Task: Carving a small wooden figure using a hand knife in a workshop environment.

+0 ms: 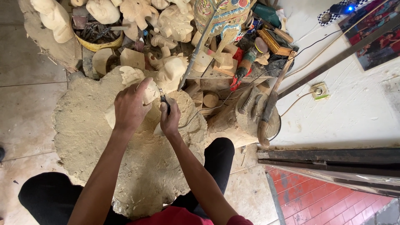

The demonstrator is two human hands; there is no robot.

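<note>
Pale wood carving (141, 85), stiff, probably light and chip-prone, rests at the far edge of the sawdust-caked stump (91, 133). Left hand (131, 106) clamps over it; right hand (170, 118) is clenched around a slim carving tool (163, 99).

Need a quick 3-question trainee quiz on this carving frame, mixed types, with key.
1. True or false: the left hand rests on the pale wood carving.
2. The right hand grips: A) a mallet B) a slim dark-handled tool C) a brush
3. Fill in: both hands work over a big sawdust-covered ____.

Key: 1 true; 2 B; 3 stump
</note>
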